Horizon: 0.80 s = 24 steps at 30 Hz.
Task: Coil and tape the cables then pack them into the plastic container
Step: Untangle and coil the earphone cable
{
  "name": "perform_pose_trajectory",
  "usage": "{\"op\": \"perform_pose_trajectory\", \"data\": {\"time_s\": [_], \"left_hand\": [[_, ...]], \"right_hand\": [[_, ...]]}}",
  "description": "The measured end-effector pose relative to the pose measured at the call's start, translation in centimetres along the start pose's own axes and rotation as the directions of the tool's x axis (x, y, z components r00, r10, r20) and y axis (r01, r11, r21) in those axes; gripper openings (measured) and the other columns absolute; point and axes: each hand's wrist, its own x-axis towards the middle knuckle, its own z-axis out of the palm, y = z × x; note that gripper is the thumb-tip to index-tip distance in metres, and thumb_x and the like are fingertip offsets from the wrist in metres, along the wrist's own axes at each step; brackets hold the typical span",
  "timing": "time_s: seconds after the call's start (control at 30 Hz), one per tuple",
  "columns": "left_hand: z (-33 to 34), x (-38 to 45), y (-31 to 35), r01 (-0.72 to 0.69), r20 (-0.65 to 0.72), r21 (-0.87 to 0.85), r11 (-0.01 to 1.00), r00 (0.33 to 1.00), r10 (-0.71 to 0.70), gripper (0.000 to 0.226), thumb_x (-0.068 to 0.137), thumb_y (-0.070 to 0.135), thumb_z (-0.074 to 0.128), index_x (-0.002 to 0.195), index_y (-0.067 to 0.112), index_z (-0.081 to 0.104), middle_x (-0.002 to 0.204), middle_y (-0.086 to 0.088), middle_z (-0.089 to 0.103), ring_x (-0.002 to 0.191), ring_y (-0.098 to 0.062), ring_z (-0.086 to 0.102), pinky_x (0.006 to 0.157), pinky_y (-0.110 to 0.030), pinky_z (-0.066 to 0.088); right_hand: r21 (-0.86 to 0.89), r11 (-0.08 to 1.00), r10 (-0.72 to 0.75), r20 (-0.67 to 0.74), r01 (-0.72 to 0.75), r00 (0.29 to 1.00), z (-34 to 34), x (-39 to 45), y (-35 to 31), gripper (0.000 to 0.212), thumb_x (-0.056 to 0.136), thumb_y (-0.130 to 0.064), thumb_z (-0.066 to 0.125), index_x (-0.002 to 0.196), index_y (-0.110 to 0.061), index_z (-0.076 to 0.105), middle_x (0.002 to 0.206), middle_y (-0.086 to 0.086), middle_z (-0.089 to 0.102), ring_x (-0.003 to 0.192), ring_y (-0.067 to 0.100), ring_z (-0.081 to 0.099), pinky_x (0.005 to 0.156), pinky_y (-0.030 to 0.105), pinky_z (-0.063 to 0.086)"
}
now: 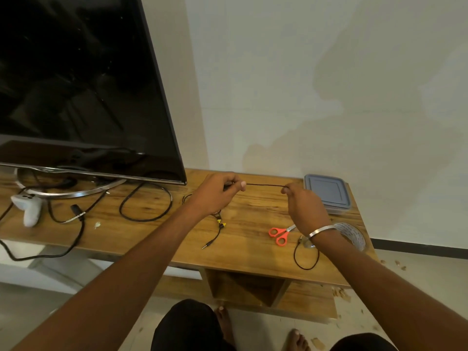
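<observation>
A thin black cable (264, 184) is stretched taut between my two hands above the wooden TV stand (157, 231). My left hand (217, 192) pinches one end and my right hand (305, 206) pinches the other; the rest of the cable loops down onto the stand under my right wrist. A second thin cable with yellow plugs and a jack (219, 228) lies below my left hand. A thicker black cable (145, 202) forms a loop further left. The lidded plastic container (328, 192) sits at the stand's back right corner. A tape roll (352, 235) lies by my right wrist.
Orange-handled scissors (279, 234) lie between my arms. A large TV (83, 84) on a metal ring base fills the left. A white game controller (29, 206) and another black lead (63, 239) lie at the far left. My feet (224, 323) are on the floor below.
</observation>
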Motion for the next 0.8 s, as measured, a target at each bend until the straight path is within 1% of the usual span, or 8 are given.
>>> {"op": "perform_pose_trajectory", "data": {"time_s": [0.07, 0.17, 0.3, 0.37, 0.43, 0.5, 0.63, 0.8], "left_hand": [[-0.3, -0.1, 0.1, -0.001, -0.003, 0.009, 1.0, 1.0, 0.001, 0.021, 0.096, 0.037, 0.056, 0.093, 0.023, 0.071, 0.083, -0.003, 0.071, 0.076, -0.024, 0.065, 0.07, -0.035, 0.052], [-0.3, 0.0, 0.4, -0.018, 0.002, 0.0, 1.0, 1.0, 0.018, 0.021, 0.097, 0.034, 0.056, 0.094, 0.02, 0.071, 0.075, 0.002, 0.067, 0.063, -0.016, 0.056, 0.06, -0.027, 0.044], [0.4, -0.1, 1.2, -0.045, 0.026, -0.005, 0.999, 0.999, 0.045, 0.02, 0.097, 0.029, 0.057, 0.093, 0.016, 0.072, 0.065, 0.018, 0.057, 0.058, 0.011, 0.053, 0.056, -0.009, 0.036], [0.9, 0.1, 1.4, -0.068, 0.05, -0.007, 0.998, 0.996, 0.068, 0.02, 0.097, 0.029, 0.057, 0.091, 0.016, 0.072, 0.067, 0.016, 0.06, 0.063, 0.011, 0.056, 0.058, -0.01, 0.039], [1.3, 0.3, 1.6, -0.09, 0.058, -0.005, 0.996, 0.994, 0.09, 0.02, 0.097, 0.029, 0.057, 0.089, 0.016, 0.072, 0.078, 0.009, 0.068, 0.073, 0.003, 0.062, 0.067, -0.023, 0.049], [1.4, 0.4, 1.5, -0.09, 0.055, -0.01, 0.996, 0.994, 0.09, 0.02, 0.097, 0.028, 0.057, 0.089, 0.016, 0.071, 0.077, 0.009, 0.07, 0.072, -0.003, 0.064, 0.067, -0.028, 0.051], [0.7, 0.1, 1.9, -0.068, 0.071, 0.004, 0.998, 0.995, 0.068, 0.02, 0.098, 0.026, 0.056, 0.093, 0.013, 0.072, 0.052, 0.026, 0.056, 0.053, 0.012, 0.051, 0.056, -0.018, 0.036], [0.3, -0.1, 2.0, -0.055, 0.099, 0.004, 0.999, 0.994, 0.054, 0.021, 0.097, 0.03, 0.057, 0.094, 0.017, 0.072, 0.067, 0.021, 0.06, 0.068, 0.01, 0.057, 0.067, -0.019, 0.044]], "right_hand": [[-0.007, 1.0, 0.026, 0.017, -0.026, 1.0, 0.1, -0.2, 0.8, 0.024, 0.098, -0.016, 0.04, 0.108, -0.011, 0.062, 0.081, 0.013, 0.069, 0.072, 0.032, 0.064, 0.063, 0.036, 0.051], [0.041, 0.999, 0.009, 0.075, -0.012, 0.997, 0.5, -0.6, 0.9, 0.025, 0.097, -0.022, 0.042, 0.101, -0.009, 0.062, 0.088, 0.011, 0.067, 0.08, 0.03, 0.064, 0.07, 0.041, 0.052], [0.113, 0.99, -0.096, 0.114, 0.083, 0.989, 0.9, -0.8, -1.1, 0.039, 0.093, -0.028, 0.049, 0.129, -0.014, 0.048, 0.12, 0.005, 0.058, 0.106, 0.023, 0.059, 0.093, 0.045, 0.047], [0.144, 0.974, -0.194, 0.11, 0.177, 0.975, 0.8, -0.7, -2.6, 0.042, 0.093, -0.029, 0.05, 0.133, -0.017, 0.043, 0.128, 0.002, 0.054, 0.115, 0.019, 0.054, 0.101, 0.044, 0.039], [0.167, 0.955, -0.264, 0.112, 0.244, 0.958, 0.5, -0.4, -4.1, 0.033, 0.095, -0.027, 0.047, 0.127, -0.019, 0.047, 0.119, -0.001, 0.06, 0.108, 0.018, 0.057, 0.098, 0.041, 0.036], [0.145, 0.954, -0.277, 0.092, 0.262, 0.957, 0.4, 0.0, -4.9, 0.022, 0.097, -0.021, 0.043, 0.117, -0.017, 0.053, 0.101, 0.002, 0.067, 0.089, 0.024, 0.062, 0.086, 0.038, 0.039], [-0.006, 0.955, -0.297, 0.014, 0.297, 0.955, 0.5, 0.5, -3.9, 0.025, 0.093, -0.007, 0.047, 0.112, -0.016, 0.06, 0.096, 0.004, 0.07, 0.081, 0.028, 0.065, 0.076, 0.036, 0.045], [-0.039, 0.969, -0.244, -0.024, 0.243, 0.969, 0.2, 0.1, -2.7, 0.024, 0.093, -0.007, 0.048, 0.11, -0.017, 0.06, 0.098, 0.002, 0.071, 0.081, 0.025, 0.066, 0.078, 0.039, 0.048]]}}
